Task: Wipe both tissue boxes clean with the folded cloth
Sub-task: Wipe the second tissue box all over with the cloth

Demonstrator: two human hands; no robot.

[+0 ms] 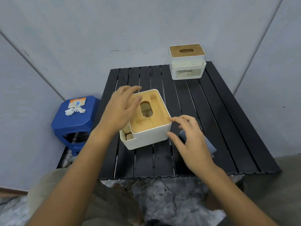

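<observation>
Right hand (192, 141) nearest, fingers loosely spread, gripping nothing, poised over the folded grey cloth (210, 144) on the black slatted table (228, 128). Left hand (120, 110) also relaxed, hovering at the near tissue box (146, 121), contact unclear. Best to pinch the cloth flat, brace the box wall, wipe bamboo lid first. Far tissue box (187, 62) at the back edge, untouched.

Tissue boxes: we count two, a near one (146, 121) and a far one (187, 61).
Cloths: we see one (210, 144).
Hands: we count two, left (121, 110) and right (192, 142).
Benches: we see one (228, 121).
Stools: we see one (76, 123).
Packets on the stool: we count one (76, 102).
</observation>
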